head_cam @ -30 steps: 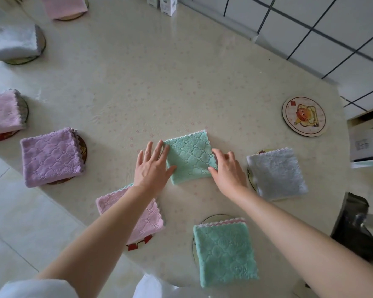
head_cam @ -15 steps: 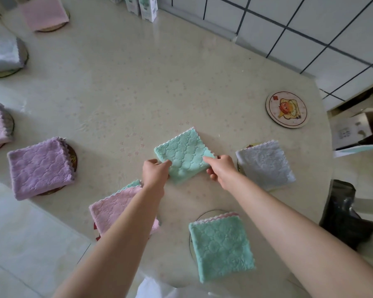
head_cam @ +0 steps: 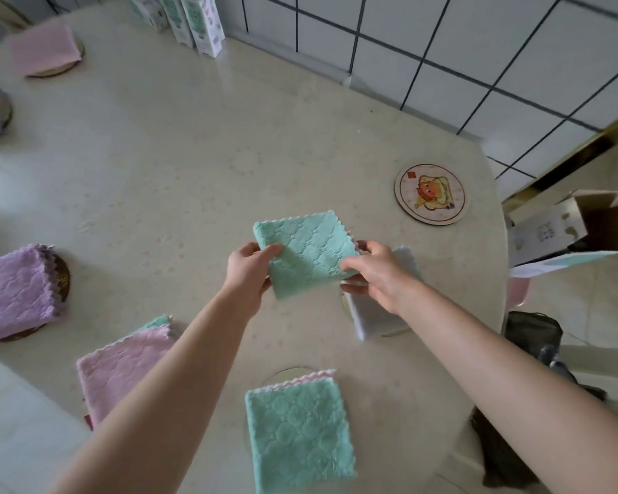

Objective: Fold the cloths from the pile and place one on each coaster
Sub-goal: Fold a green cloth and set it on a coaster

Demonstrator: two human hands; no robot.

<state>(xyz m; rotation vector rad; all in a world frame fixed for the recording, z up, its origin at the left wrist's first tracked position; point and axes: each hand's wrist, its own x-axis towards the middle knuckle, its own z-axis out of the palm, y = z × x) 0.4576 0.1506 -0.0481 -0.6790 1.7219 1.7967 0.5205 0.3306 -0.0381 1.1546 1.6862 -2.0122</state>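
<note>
Left hand (head_cam: 245, 269) and right hand (head_cam: 379, 276) pinch opposite edges of folded green cloth (head_cam: 304, 254), held above counter (head_cam: 193, 155). Other visible coasters carry cloths; printed coaster (head_cam: 429, 194) bare, likely last placement left.

Fingers of the left hand (head_cam: 247, 269) and right hand (head_cam: 379, 276) go under the green cloth (head_cam: 307, 254), mostly out of sight. That right hand also blocks most of the grey cloth (head_cam: 375, 319). The left forearm (head_cam: 179, 369) covers a corner of the near pink cloth (head_cam: 122, 365). The purple cloth (head_cam: 15, 290) runs off the left edge. The far cartons (head_cam: 200, 23) are chopped at the top, print too blurry to read.
</note>
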